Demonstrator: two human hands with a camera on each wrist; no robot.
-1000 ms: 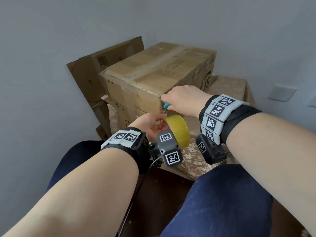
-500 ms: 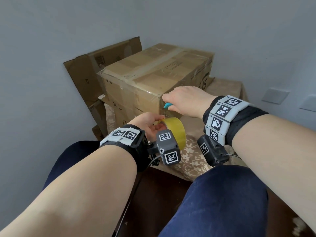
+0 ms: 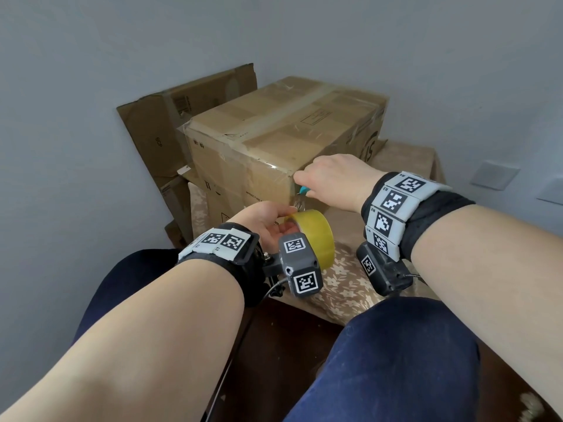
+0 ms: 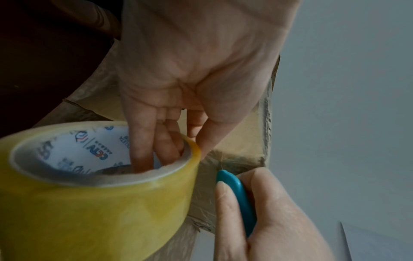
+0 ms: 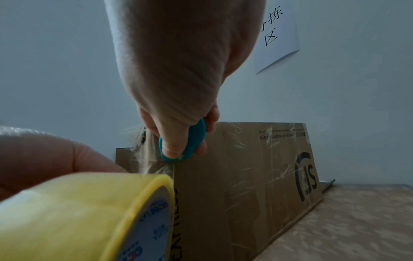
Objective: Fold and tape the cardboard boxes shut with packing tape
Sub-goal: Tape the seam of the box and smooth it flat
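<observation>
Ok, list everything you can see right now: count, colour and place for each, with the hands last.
cardboard box: one, brown, taped, on the cloth-covered surface ahead.
flattened cardboard: several pieces, brown, leaning on the wall behind and left of the box.
tape roll: one, yellow, at the box's near corner.
cutter: one, teal handle, at the box's near corner, above the roll.
patterned cloth: one, beige floral, under the box.
paper note: one, white, handwritten, on the wall.
wall plates: two, grey-white, right wall.
wrist cameras: two, grey, with tag bands, on the wrists.
left hand: fingers inside the roll's core, holding it.
right hand: grips the cutter.
</observation>
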